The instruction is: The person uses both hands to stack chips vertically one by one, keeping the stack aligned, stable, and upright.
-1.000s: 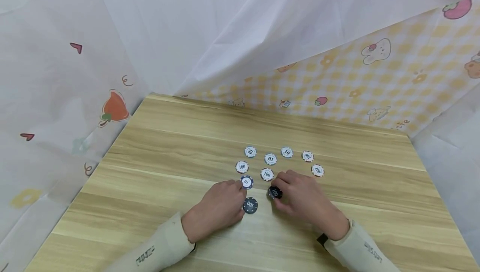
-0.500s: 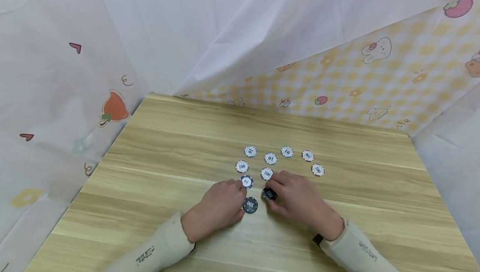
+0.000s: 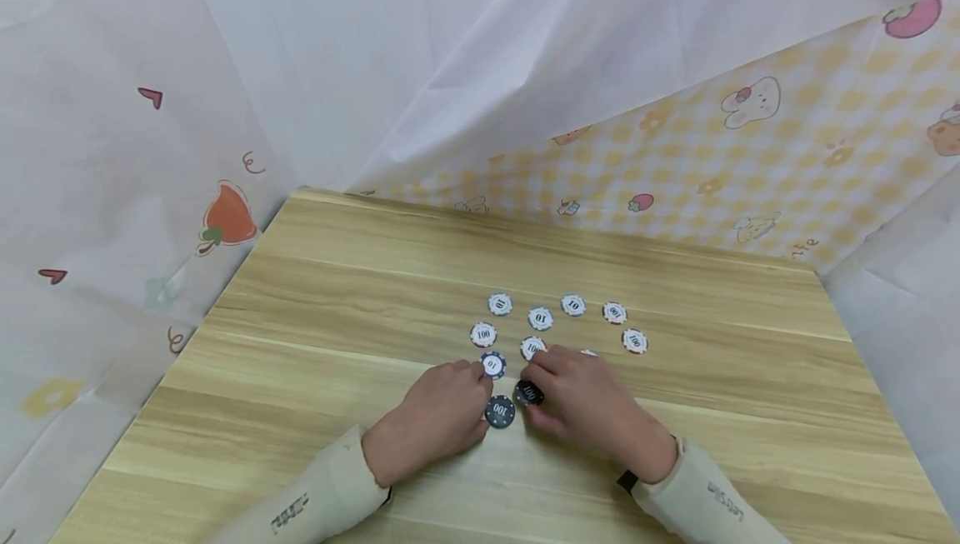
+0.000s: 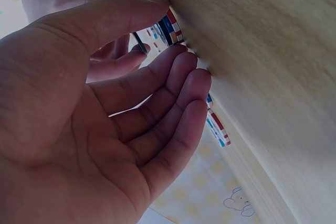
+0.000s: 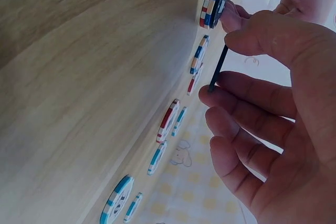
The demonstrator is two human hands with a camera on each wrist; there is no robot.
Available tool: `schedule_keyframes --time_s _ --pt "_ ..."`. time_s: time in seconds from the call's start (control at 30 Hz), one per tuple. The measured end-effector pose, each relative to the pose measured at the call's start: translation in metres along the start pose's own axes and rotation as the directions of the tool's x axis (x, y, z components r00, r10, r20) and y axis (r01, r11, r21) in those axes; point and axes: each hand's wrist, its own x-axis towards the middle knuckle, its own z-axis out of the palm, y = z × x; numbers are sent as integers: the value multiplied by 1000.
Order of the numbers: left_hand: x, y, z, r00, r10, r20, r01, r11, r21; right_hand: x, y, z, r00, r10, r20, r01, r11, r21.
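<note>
Beside my left hand [image 3: 438,411] stands a short stack of poker chips [image 3: 500,411] with a black 100 chip on top. My left thumb and fingers hold the stack from its sides; the left wrist view shows red and blue edges in the stack [image 4: 170,27] under the black one. My right hand [image 3: 588,401] pinches a single black 100 poker chip [image 3: 529,393] by its rim, between thumb and fingertips. That black chip [image 5: 218,69] is tilted, just right of the stack and off the table.
Loose chips lie flat beyond the hands: a blue-edged 10 [image 3: 492,364], a 100 [image 3: 483,334], a 100 [image 3: 533,348] close to my right fingers, and several more behind. Another chip [image 3: 589,353] peeks out behind my right hand. A wooden table [image 3: 337,277] meets hanging cloth [image 3: 690,161].
My right hand has moved left with the black chip, closer to the stack, uncovering part of a chip behind it. My left hand and the stack have stayed in place.
</note>
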Motion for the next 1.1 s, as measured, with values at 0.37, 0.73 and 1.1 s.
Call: schedule_keyframes --time_s 0.37,0.73,1.1 --pt "0 0 0 1000 0 8 0 1000 -6 4 -5 2 999 -38 -16 38 999 -3" --pt "0 0 1 1000 8 -21 -8 1000 11 8 -10 4 997 -75 -21 75 997 -8" --pt "0 0 1 999 12 -32 -11 1000 14 9 -15 8 995 -94 19 94 996 8"
